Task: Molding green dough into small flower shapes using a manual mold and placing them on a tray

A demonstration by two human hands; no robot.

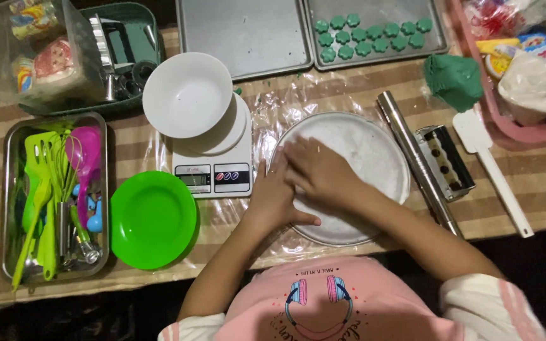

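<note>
A round metal plate [374,148] covered in white powder lies on clear plastic film in front of me. My right hand [316,172] rests flat on the plate's left part, fingers pointing left. My left hand [274,201] lies just under it at the plate's left rim, partly covered by the right hand. Whether anything sits beneath the hands is hidden. A white bowl [186,93] sits on a small kitchen scale [215,173] to the left.
A green plate [151,218] and a metal tray of utensils [55,196] are at left. A steel rolling pin [417,161], a metal mould [445,163], a white spatula [491,170] and green dough [454,79] lie at right. Baking trays [244,35] hold several green cookies [371,36].
</note>
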